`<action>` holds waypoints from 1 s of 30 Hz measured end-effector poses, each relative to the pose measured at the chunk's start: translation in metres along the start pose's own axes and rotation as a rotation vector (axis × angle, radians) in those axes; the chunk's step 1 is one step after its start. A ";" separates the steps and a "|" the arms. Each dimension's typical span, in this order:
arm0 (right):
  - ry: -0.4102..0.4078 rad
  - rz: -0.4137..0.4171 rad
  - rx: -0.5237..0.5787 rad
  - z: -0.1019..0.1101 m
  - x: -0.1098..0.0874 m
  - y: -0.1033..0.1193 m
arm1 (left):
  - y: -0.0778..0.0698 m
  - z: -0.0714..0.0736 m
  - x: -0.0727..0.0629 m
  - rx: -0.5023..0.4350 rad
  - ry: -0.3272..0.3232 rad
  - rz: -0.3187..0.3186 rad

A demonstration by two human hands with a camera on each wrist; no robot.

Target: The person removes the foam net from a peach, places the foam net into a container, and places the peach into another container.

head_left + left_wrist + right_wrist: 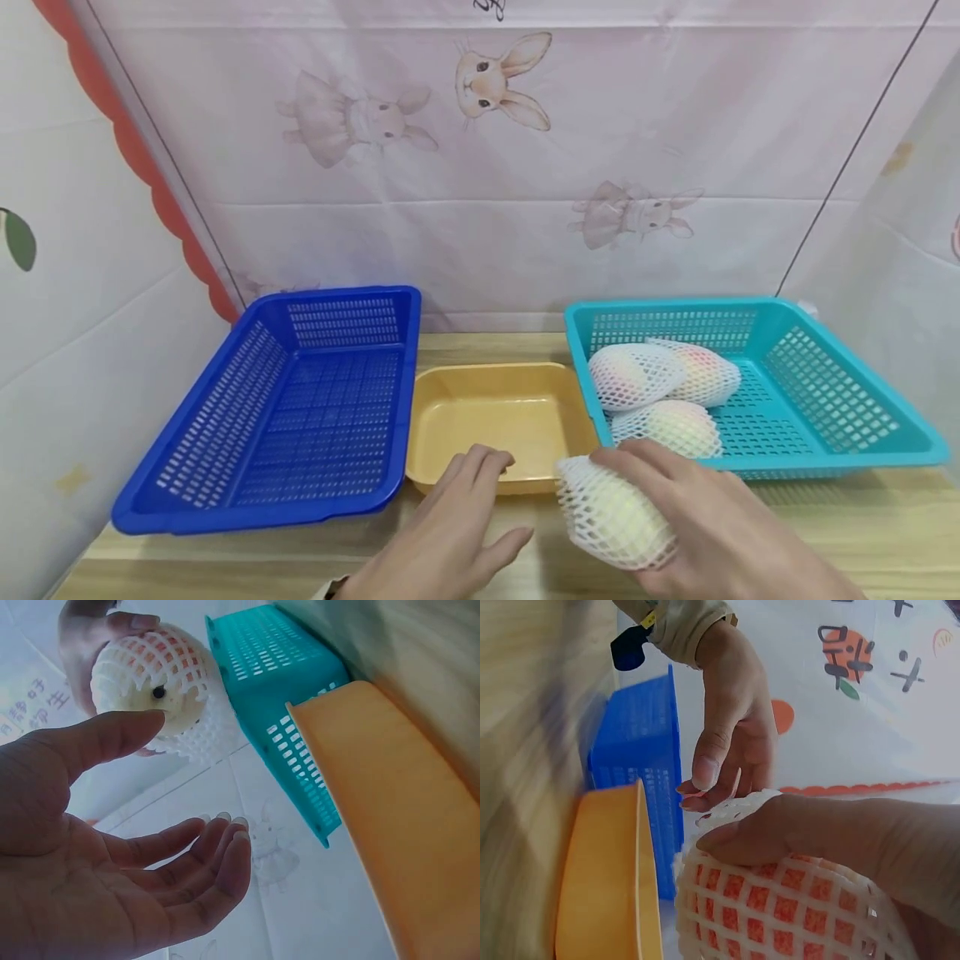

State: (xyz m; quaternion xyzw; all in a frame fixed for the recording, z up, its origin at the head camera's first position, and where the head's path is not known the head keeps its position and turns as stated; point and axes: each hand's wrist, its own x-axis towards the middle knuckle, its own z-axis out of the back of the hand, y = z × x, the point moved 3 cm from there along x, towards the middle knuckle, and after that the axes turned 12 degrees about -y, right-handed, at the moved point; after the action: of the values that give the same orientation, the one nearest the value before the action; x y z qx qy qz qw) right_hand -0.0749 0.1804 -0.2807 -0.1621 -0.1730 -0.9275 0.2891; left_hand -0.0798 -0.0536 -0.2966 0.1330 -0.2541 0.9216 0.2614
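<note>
My right hand point(723, 529) grips a mango-like fruit in a white foam net point(617, 515), held above the table in front of the teal basket point(847, 458). In the right wrist view the thumb presses on the netted fruit point(780, 911), whose skin looks red there. The left wrist view shows the fruit's pale end point(176, 705) with a small dark spot. My left hand point(450, 533) hovers by the front rim of the yellow tub point(495, 379), holding nothing. Its fingers point(214, 900) are loosely bent, thumb apart. Three similar netted fruits point(675, 425) lie in the teal basket's left part.
A blue basket point(330, 417) stands on the left with nothing in it. The yellow tub, also bare inside, sits between the two baskets. Behind them hangs a pale sheet point(487, 250) with rabbit prints. All three containers rest on a wooden table point(225, 575).
</note>
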 end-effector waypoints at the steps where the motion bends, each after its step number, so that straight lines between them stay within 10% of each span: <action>1: 0.014 0.006 0.017 -0.002 -0.001 0.001 | 0.001 0.001 -0.002 0.003 -0.002 -0.008; 11: 0.209 0.003 0.128 -0.038 0.000 0.017 | 0.019 0.007 -0.018 0.040 -0.050 -0.074; 19: 0.193 0.037 0.123 -0.070 0.000 0.024 | 0.027 -0.003 -0.031 0.065 -0.070 -0.167; 30: 0.174 -0.049 0.089 -0.096 -0.009 0.030 | 0.036 -0.003 -0.032 0.105 0.012 -0.074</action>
State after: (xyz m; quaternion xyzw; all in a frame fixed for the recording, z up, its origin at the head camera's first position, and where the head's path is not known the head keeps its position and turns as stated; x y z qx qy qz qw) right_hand -0.0693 0.1215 -0.3624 -0.0635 -0.1922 -0.9363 0.2871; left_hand -0.0735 -0.0918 -0.3252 0.1503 -0.1988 0.9242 0.2895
